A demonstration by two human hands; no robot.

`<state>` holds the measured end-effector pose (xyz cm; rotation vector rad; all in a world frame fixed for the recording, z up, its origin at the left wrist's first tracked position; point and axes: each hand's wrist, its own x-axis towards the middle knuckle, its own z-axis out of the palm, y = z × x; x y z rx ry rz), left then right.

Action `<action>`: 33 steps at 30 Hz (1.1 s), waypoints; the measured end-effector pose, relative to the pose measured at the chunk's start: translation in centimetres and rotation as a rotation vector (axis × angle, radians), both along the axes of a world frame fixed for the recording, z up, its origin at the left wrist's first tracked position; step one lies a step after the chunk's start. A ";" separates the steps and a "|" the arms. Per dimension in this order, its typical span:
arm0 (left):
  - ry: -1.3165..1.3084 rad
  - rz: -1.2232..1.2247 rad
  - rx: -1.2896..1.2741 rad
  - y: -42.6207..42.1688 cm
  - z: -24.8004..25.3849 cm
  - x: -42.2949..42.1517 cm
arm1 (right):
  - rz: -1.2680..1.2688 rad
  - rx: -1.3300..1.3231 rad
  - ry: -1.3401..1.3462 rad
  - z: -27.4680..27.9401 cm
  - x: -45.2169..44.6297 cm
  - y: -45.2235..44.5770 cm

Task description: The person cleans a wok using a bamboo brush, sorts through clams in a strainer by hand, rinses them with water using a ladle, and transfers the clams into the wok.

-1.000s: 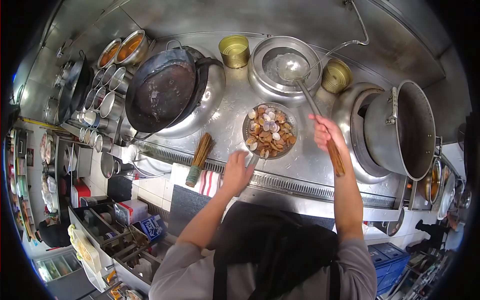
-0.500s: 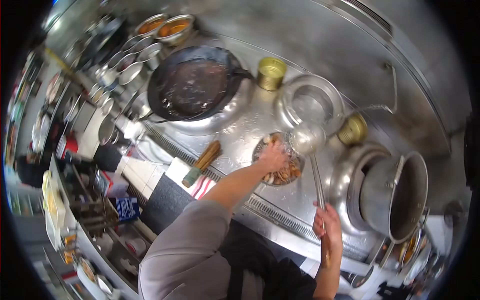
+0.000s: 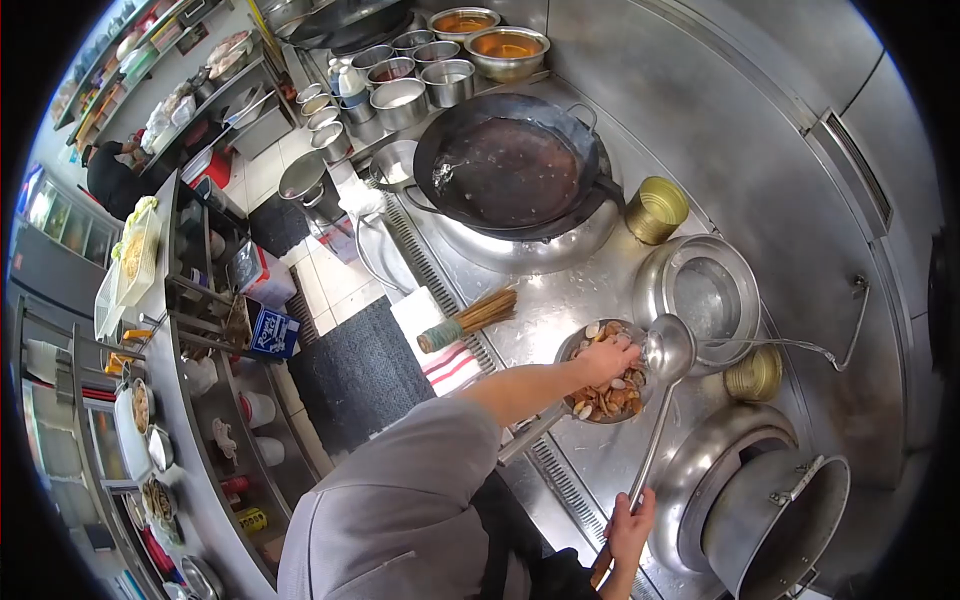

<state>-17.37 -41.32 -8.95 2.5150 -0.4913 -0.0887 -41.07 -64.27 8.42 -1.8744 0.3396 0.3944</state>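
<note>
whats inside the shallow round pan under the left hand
Brown and pale shells show in the shallow round pan around the left hand. What lies beneath the hand and under the heap is covered, and the ladle hides part of the right rim.

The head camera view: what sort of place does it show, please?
Probably a restaurant or other commercial kitchen: a large black wok, several metal containers and a long-handled ladle suggest it.

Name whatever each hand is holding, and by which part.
The right hand holds the ladle by its long handle, near the wooden end. The left hand is down on the shellfish; whether it grips any cannot be told.
</note>
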 end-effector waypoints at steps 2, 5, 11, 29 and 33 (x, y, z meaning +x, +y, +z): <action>0.019 0.103 -0.141 -0.1 0.9 -0.1 | 0.056 -0.141 -0.092 -1.1 -0.2 -0.9; 0.121 0.239 -0.478 -0.2 0.2 0.8 | 0.122 -0.309 -0.281 -4.1 0.7 -2.5; 0.901 0.537 -1.655 1.3 4.5 -0.2 | -0.046 -0.350 -0.188 -4.8 9.4 -2.0; 0.791 0.317 -1.629 4.9 8.6 -2.4 | -0.190 -0.048 -0.090 -7.1 21.4 -4.4; 0.741 0.370 -1.447 4.8 9.2 -2.5 | -0.201 0.092 -0.025 -6.5 22.8 -3.9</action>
